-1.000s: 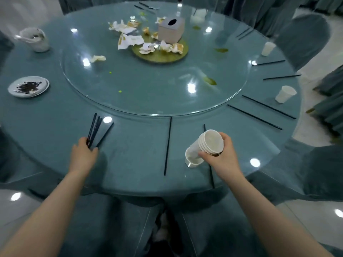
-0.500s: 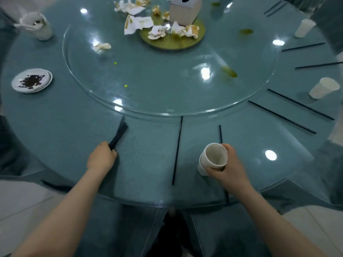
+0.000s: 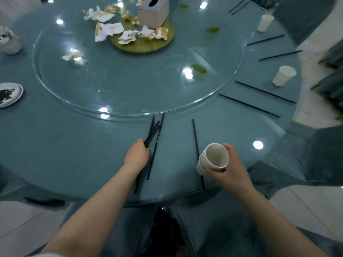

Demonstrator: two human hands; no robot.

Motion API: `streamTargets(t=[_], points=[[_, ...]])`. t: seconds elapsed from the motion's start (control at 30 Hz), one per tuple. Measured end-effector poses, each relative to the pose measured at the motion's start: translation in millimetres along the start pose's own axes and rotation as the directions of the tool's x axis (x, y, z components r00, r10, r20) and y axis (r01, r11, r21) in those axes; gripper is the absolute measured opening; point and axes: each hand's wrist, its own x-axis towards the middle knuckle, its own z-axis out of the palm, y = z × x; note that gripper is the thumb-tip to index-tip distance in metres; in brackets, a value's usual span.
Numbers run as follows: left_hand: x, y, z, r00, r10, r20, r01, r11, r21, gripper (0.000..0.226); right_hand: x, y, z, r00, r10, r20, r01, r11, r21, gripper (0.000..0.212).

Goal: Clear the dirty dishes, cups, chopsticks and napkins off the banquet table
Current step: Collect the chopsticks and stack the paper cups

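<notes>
Teal cloth is covering the round table (image 3: pixel 55 149), and a glass turntable (image 3: pixel 130 86) is sitting on its middle. At the near edge the left hand (image 3: pixel 137 154) is curling round a bundle of thin black chopsticks (image 3: pixel 152 131), their tips fanning out toward the glass, while one loose chopstick (image 3: pixel 155 149) is lying just beside the fingers. The right hand (image 3: pixel 230 169) is gripping a stack of white paper cups (image 3: pixel 213 158), tilted so the open mouth is facing the camera, above another single chopstick (image 3: pixel 195 138). More black sticks (image 3: pixel 248 105) are lying like spokes along the right rim, with two white cups, one (image 3: pixel 284 75) nearer and one (image 3: pixel 265 22) farther, standing between them. Crumpled, stained napkins (image 3: pixel 109 30) are littering the turntable around a tissue box (image 3: pixel 153 13) on a green mat (image 3: pixel 144 43). Off to the left, a small plate (image 3: pixel 16 93) is holding dark scraps, and a white bowl (image 3: pixel 9 42) is sitting near the far-left edge.
</notes>
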Motion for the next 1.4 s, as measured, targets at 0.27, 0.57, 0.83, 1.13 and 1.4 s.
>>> streamTargets(t=[0.27,0.57,0.83,1.13,1.4], points=[[-18.8,79.6,44.6,0.999,0.044,0.003,-0.044,0.998,-0.034,0.065,-39.2,28.5,-48.7,0.981,0.091,-0.171,-0.090,0.996,0.012,0.062],[-45.9,128.8,83.4,0.983,0.145,0.109,-0.162,0.973,0.164,0.080,-76.0,50.8,-71.4,0.934,0.169,-0.314,-0.167,0.985,0.031,0.067],[-47.7,131.8,84.7,0.946,0.282,0.157,-0.321,0.880,0.351,0.027,-99.9,59.4,-83.3,0.884,0.253,-0.393,-0.249,0.967,0.061,0.070],[-41.6,127.7,83.2,0.930,0.317,0.187,-0.367,0.839,0.401,0.027,-119.6,60.5,-85.5,0.848,0.269,-0.457,-0.237,0.963,0.127,0.067],[-44.1,124.3,77.4,0.898,0.391,0.203,-0.440,0.766,0.469,0.011,-139.7,61.0,-100.1,0.838,0.267,-0.476,-0.208,0.962,0.175,0.067]])
